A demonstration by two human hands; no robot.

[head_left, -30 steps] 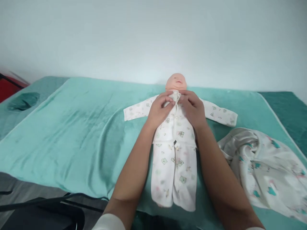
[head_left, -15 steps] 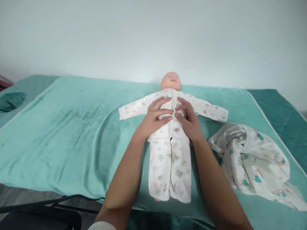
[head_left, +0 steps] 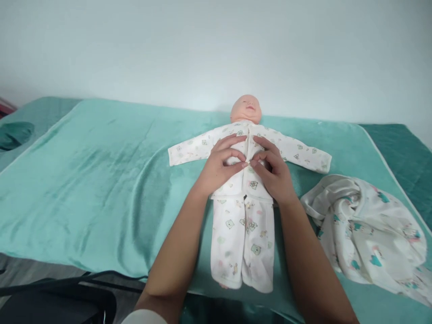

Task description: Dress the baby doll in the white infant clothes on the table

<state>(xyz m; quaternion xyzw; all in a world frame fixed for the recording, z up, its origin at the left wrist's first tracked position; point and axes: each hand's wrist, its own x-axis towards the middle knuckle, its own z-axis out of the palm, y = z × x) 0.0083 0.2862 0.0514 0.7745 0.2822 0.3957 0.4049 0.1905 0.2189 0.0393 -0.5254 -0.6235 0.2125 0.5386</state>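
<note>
"white jacket (head_left: pixel 258 186), green surface (head_left: pixel 101 180): where's the doll (head_left: pixel 246 109)?"
"chest beneath both hands, head near the far edge, legs by the near edge."
"their grip?"
"left hand (head_left: pixel 217 167) and right hand (head_left: pixel 276 174) pinch the jacket's front."

Soft, cool light brightens the plain pale-grey wall (head_left: pixel 135 54) low near its middle, dimming toward the upper corners. Faint shadows line the mint-green plush cover (head_left: pixel 101 180); the small white cloth jacket's (head_left: pixel 249 182) print looks slightly blurred.
</note>
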